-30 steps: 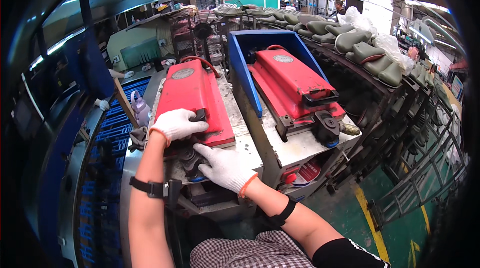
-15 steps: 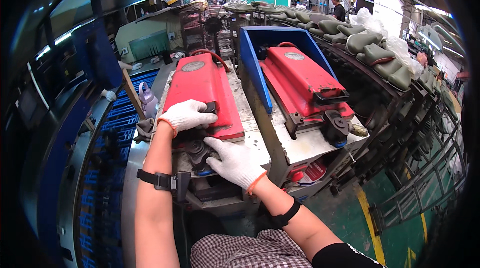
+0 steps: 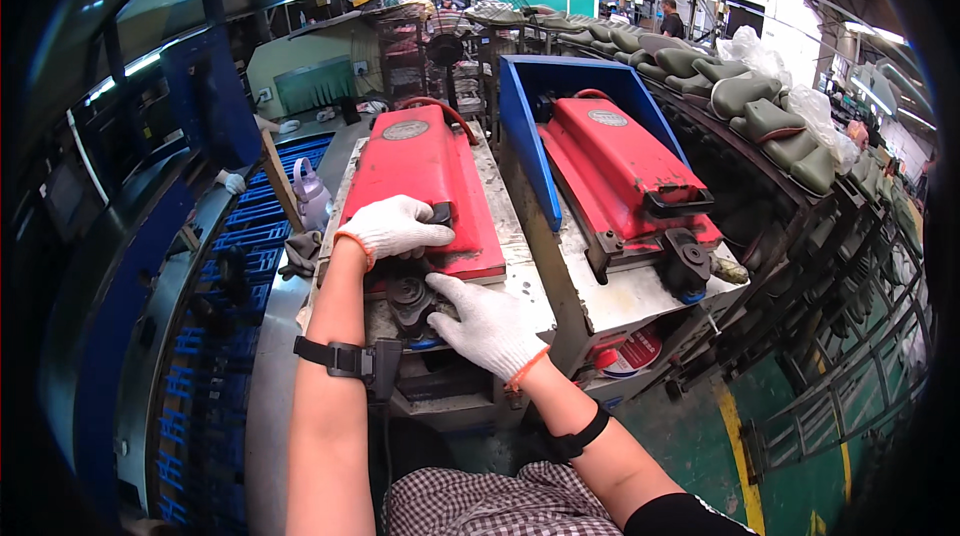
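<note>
A red metal lid (image 3: 415, 161) lies closed over the left machine, a round plate near its far end. White knitted gloves with orange cuffs cover both my hands. My left hand (image 3: 398, 228) is closed round the black handle (image 3: 442, 214) at the lid's near edge. Just below it, a dark metal latch (image 3: 410, 298) with a round pivot stands at the machine's front. My right hand (image 3: 485, 326) holds the latch's right side, index finger above and thumb below; the exact contact is partly hidden.
A second machine with a red lid (image 3: 625, 166) and blue guard (image 3: 530, 136) stands to the right. Green boots (image 3: 745, 91) fill a rack beyond it. Blue racking (image 3: 240, 226) and a lilac bottle (image 3: 310, 194) are on the left. A person (image 3: 670, 18) stands far back.
The whole view has shifted, so the machines and hands appear slightly farther right. Both hands keep their places on the handle and the latch.
</note>
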Available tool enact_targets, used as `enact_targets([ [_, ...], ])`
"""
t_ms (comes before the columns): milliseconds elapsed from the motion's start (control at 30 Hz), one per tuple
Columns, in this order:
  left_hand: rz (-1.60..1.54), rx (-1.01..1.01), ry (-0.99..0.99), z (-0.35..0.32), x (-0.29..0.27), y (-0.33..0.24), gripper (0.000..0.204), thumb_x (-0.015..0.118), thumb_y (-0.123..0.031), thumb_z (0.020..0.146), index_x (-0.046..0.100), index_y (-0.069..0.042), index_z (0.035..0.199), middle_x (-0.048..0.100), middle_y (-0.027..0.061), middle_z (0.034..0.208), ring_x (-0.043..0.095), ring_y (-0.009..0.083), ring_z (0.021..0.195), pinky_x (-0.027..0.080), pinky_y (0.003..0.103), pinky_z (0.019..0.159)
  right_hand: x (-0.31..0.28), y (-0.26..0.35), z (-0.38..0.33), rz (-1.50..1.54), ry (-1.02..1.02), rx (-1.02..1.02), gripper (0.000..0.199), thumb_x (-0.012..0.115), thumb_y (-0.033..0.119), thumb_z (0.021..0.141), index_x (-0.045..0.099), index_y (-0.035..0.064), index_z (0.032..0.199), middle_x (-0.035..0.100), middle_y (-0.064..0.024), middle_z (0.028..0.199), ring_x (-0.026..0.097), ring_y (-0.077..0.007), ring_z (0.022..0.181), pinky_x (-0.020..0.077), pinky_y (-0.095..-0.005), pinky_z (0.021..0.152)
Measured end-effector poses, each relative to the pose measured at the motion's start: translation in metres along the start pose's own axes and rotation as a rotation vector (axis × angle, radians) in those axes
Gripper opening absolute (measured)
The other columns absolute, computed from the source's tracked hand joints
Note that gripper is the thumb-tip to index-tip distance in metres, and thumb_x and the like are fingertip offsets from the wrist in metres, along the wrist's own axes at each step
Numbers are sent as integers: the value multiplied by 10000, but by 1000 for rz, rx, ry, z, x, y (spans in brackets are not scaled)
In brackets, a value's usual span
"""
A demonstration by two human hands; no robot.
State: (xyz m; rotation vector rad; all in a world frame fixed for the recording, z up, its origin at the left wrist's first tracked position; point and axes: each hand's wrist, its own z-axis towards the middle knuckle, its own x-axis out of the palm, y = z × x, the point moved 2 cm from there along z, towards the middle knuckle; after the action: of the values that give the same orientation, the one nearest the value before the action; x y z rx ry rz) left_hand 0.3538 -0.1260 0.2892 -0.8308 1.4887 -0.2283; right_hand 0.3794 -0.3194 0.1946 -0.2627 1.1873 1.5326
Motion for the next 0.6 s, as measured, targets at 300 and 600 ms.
enact_targets([
  [300, 65, -25, -37, 0, 0, 0, 460, 757, -528, 804, 756, -70, 845, 705, 59, 710, 668, 159, 664, 505, 294, 663, 1, -1, 1, 6, -2, 4, 512, 698, 341, 924, 598, 129, 1380, 735, -163, 1089, 717, -341, 999, 567, -448, 852],
  [600, 60, -1, -68, -2, 0, -4, 380, 800, -409, 829, 698, -45, 782, 645, 32, 655, 609, 113, 591, 459, 273, 569, 3, -3, 0, 0, -54, -34, 497, 698, 363, 924, 604, 148, 1363, 739, -151, 1027, 725, -332, 957, 572, -455, 807],
])
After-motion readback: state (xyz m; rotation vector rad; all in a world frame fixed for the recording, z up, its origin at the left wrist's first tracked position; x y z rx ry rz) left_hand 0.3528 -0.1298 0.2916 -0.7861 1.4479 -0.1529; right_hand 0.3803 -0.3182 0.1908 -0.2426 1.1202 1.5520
